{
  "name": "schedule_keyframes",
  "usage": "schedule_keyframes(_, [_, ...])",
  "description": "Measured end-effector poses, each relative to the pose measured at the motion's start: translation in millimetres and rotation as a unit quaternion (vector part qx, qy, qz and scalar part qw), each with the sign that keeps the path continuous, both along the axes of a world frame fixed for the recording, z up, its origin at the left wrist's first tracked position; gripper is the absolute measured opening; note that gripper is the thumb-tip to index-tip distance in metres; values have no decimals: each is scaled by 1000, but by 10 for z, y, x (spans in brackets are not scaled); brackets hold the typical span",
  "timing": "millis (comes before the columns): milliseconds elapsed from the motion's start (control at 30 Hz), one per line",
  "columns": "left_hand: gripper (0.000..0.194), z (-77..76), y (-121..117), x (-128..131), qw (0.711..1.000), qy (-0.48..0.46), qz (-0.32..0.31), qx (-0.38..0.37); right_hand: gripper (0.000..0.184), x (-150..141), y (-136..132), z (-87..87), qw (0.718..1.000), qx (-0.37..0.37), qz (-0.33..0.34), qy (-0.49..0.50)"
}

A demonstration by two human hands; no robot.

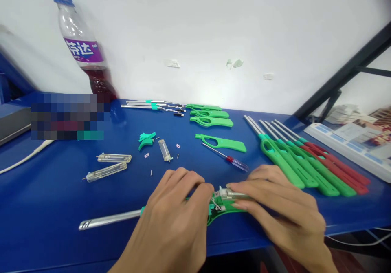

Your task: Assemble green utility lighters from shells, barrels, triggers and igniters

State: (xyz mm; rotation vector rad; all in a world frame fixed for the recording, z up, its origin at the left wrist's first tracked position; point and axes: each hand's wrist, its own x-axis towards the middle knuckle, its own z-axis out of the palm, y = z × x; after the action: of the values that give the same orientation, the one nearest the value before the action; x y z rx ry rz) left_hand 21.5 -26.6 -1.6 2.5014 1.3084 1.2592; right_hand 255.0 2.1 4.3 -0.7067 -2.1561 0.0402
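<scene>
My left hand [177, 212] is closed over the front of an opened green long-nosed lighter [214, 218], whose metal tube [111, 219] points left over the table. My right hand [284, 203] pinches a clear fuel tank [227, 194] between thumb and fingers, at the handle part of the green shell. Thin white wires and small dark parts show between the two hands. My left fingers hide the trigger area. Beyond the hands lie a screwdriver [233, 161] with a red and clear handle and a loose green half shell [226, 143].
Loose clear fuel tanks [114, 158], small screws [151, 172] and teal triggers [147, 139] lie left of centre. Metal tubes with wires [143, 104] lie by the wall. Several whole green and red lighters [282, 165] line the right. A drink bottle [84, 49] stands at the back left.
</scene>
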Motion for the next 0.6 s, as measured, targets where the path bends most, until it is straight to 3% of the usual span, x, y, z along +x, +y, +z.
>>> schedule_keyframes(600, [23,-12,13,16,999,-34,-28,0,36,-17,17,38,999,-7,8,36])
